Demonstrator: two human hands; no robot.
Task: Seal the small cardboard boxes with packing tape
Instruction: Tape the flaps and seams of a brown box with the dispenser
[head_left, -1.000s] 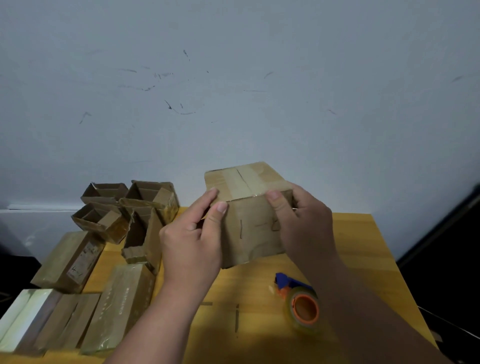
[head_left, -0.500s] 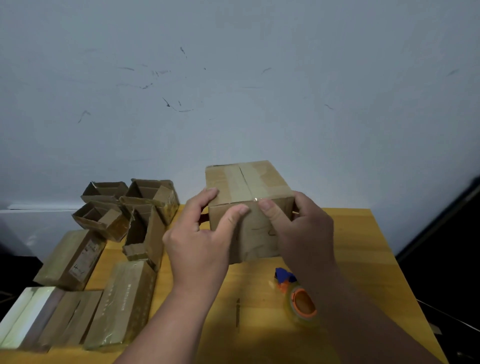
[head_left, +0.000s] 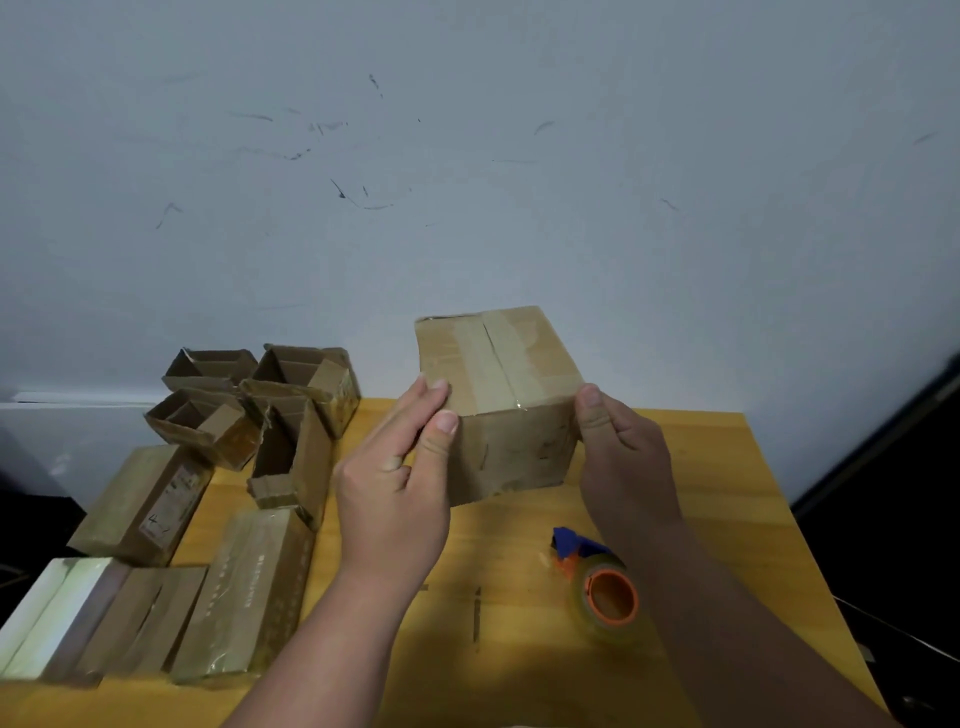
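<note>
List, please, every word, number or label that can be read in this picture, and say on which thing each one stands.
"4": handwritten on the label of the sealed box at the left.
Rest of that label: too small to read.
Printed line along the wrapped box at the front: too blurred to read.
Pen marks on the front of the held box: no letter can be told.
Tape roll: no text visible.

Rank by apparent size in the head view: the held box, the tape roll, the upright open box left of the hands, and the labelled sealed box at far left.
1. held box
2. labelled sealed box
3. upright open box, close to 2, so unsure
4. tape roll
</note>
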